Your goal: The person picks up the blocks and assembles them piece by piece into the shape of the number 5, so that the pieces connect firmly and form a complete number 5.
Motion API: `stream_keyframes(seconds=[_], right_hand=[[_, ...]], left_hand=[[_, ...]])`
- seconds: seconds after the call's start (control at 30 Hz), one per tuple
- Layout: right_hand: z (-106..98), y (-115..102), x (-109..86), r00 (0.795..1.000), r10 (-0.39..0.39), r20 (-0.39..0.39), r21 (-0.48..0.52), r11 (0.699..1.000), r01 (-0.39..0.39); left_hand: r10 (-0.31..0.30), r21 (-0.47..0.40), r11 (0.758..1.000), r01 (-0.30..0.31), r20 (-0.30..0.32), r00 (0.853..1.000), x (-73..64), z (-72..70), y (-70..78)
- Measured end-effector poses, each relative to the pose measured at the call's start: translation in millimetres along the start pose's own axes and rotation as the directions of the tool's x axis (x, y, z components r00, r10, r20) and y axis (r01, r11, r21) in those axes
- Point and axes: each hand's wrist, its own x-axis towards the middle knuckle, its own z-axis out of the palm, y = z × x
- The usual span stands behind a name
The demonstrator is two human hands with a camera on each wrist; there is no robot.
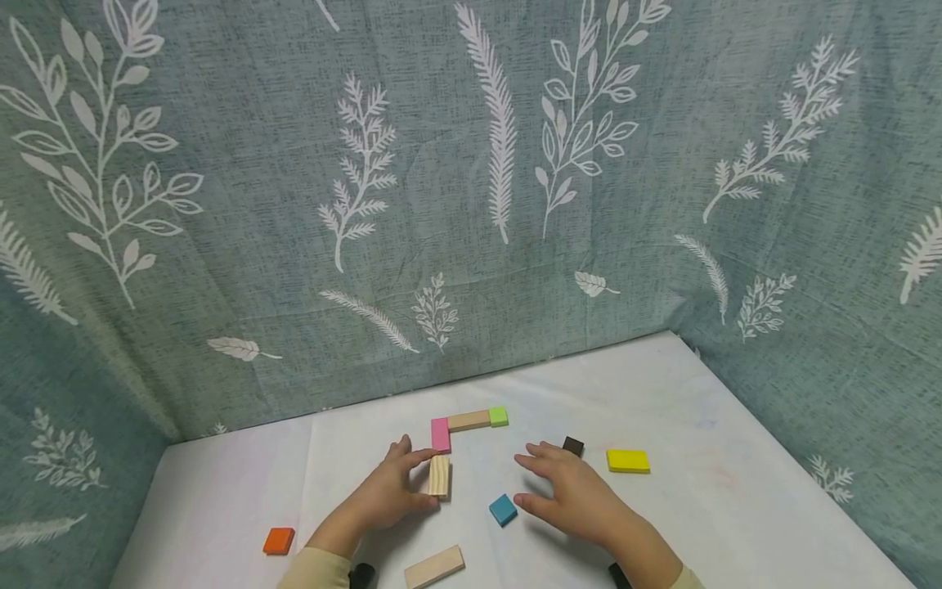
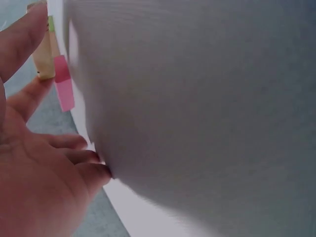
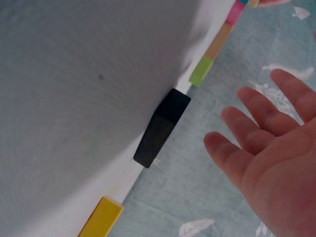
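Note:
My left hand (image 1: 390, 489) pinches a plain wooden block (image 1: 439, 476) by its two ends, between thumb and forefinger. The left wrist view shows the same wooden block (image 2: 44, 57) between those fingers, overlapping a pink block (image 2: 62, 81) beyond. In the head view the pink block (image 1: 440, 434) lies just past the held one, in line with a flat wooden block (image 1: 469, 420) and a light green block (image 1: 499, 416). My right hand (image 1: 577, 495) hovers with spread fingers, holding nothing. Near its thumb lies a blue block (image 1: 504, 510); a black block (image 1: 572, 446) is partly behind its knuckles.
A yellow block (image 1: 628, 461) lies right of the right hand. An orange block (image 1: 279, 541) sits at the left, and another wooden block (image 1: 435, 567) lies at the near edge. The white tabletop (image 1: 736, 507) ends at green leaf-patterned curtains (image 1: 471, 204).

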Motion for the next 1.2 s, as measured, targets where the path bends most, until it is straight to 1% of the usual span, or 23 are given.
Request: stream_keyframes(seconds=[0.07,0.2,0.37,0.57,0.63,0.73,0.83,1.0,1.07,1.2], right_hand=[[-0.3,0.1,-0.4,1.000,0.000,-0.003,0.007,1.000,0.000],[-0.9,-0.1,-0.5,1.000,0.002,-0.009,0.012,1.000,-0.002],[-0.2,-2.3,1.9,1.000,0.004,0.003,0.018,1.000,-0.004],[-1.0,-1.0,0.8,1.000,0.027,0.011,0.017,0.999,-0.027],[-1.0,-0.6,-0.1,1.000,0.029,0.007,0.023,0.999,-0.029],[-0.2,-0.6,-0.7,1.000,0.011,-0.002,0.038,0.999,-0.011],[-0.1,-0.4,-0.9,1.000,-0.008,-0.010,0.035,0.999,0.008],[-0.6,-0.6,-0.6,1.000,-0.009,-0.008,0.020,1.000,0.009],[-1.0,-0.7,-0.6,1.000,-0.005,-0.004,0.024,1.000,0.005],[-1.8,-0.5,-0.6,1.000,0.001,-0.001,0.022,1.000,-0.001]], left_hand=[[-0.001,0.019,1.000,0.001,-0.006,1.000,0.5,2.5,-0.2],[0.017,0.083,0.996,-0.015,-0.021,1.000,-0.8,6.4,0.7],[0.055,0.139,0.989,-0.047,-0.053,0.997,-5.1,5.2,-0.1],[0.104,0.148,0.985,-0.090,-0.091,0.990,-4.7,3.6,-0.7],[0.108,0.151,0.984,-0.091,-0.111,0.988,-3.5,3.1,-0.6],[0.092,0.155,0.985,-0.069,-0.146,0.985,-3.0,2.7,-0.7],[0.095,0.168,0.984,-0.064,-0.181,0.979,-2.3,3.2,0.6],[0.174,0.226,0.966,-0.122,-0.226,0.958,-1.8,4.5,2.5],[0.207,0.253,0.956,-0.145,-0.237,0.949,-1.1,4.6,3.3],[0.231,0.287,0.945,-0.159,-0.237,0.944,1.0,4.3,5.5]])
